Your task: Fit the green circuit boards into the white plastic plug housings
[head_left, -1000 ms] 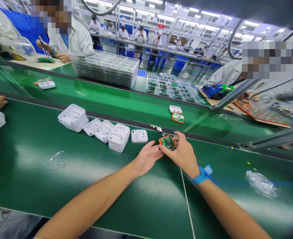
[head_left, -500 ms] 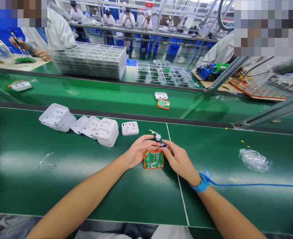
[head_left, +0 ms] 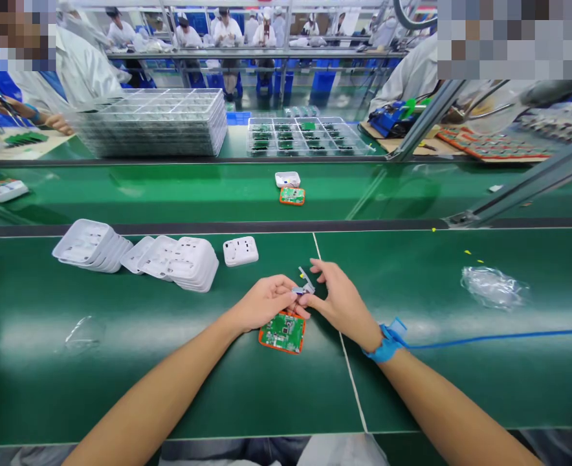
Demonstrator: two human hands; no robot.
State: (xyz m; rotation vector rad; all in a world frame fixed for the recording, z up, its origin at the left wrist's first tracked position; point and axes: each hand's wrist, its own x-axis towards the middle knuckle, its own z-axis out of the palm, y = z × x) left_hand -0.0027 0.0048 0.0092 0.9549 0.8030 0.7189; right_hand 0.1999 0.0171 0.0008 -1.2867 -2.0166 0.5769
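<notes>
My left hand (head_left: 266, 301) is closed, its thumb and fingers pinching a small white-and-blue part (head_left: 299, 291). From that part a thin pale strip with a yellow spot (head_left: 305, 277) sticks up. My right hand (head_left: 341, 298) is beside it with thumb and index finger apart; the thumb tip is close to the part, and whether it touches I cannot tell. Just below my left fingers lies a green circuit board in an orange frame (head_left: 283, 333), its upper edge partly covered by the fingers. A blue wrist strap (head_left: 387, 342) circles my right wrist.
White plastic covers are stacked at left (head_left: 87, 246) and nearer the middle (head_left: 191, 262), beside a single cover (head_left: 240, 251). Clear plastic (head_left: 494, 288) lies at right. Another board (head_left: 292, 196) sits beyond the dark rail. Trays (head_left: 160, 126) and co-workers are behind; a blue cord (head_left: 499, 336) runs right.
The small part has passed from near my right fingertips into my left fingers' pinch. My right fingers have spread, and the pale strip now stands steeper. The view has shifted slightly.
</notes>
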